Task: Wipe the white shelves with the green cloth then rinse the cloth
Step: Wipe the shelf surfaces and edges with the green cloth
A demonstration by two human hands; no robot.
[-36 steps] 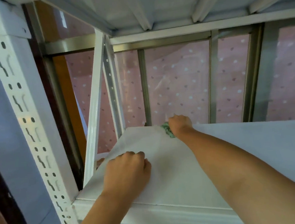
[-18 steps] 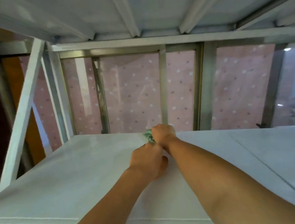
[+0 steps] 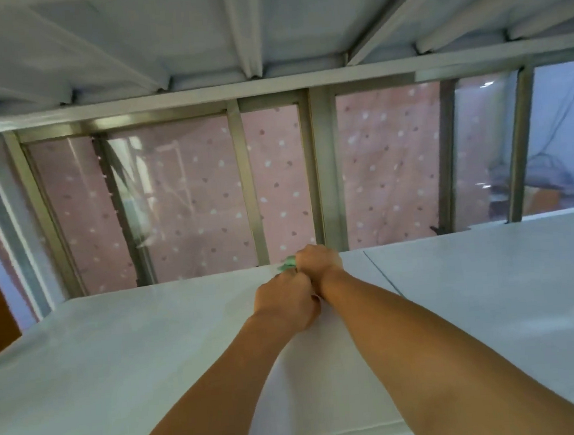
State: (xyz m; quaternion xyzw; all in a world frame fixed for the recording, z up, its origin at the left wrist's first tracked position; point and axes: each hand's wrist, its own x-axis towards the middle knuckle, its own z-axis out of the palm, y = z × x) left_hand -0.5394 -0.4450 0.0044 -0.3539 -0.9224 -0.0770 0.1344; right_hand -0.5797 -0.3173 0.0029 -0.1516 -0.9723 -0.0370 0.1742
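Observation:
The white shelf (image 3: 125, 360) spreads out flat in front of me, with a seam between two boards to the right of my arms. My right hand (image 3: 318, 259) is at the shelf's back edge, closed on the green cloth (image 3: 287, 263); only a small bunched bit of cloth shows to the left of its fingers. My left hand (image 3: 287, 303) is curled into a fist just in front of the right hand, touching its wrist. Whether the left hand also grips the cloth is hidden.
The underside of the upper shelf (image 3: 263, 23) with its ribs hangs close overhead. Behind the shelf stands a metal-framed window (image 3: 252, 185) with a pink dotted curtain. A white upright post (image 3: 0, 219) is at the far left.
My view has swung right along the shelf. My left hand came off the shelf's front left part and joined my right hand at the back edge. The right hand kept hold of the cloth.

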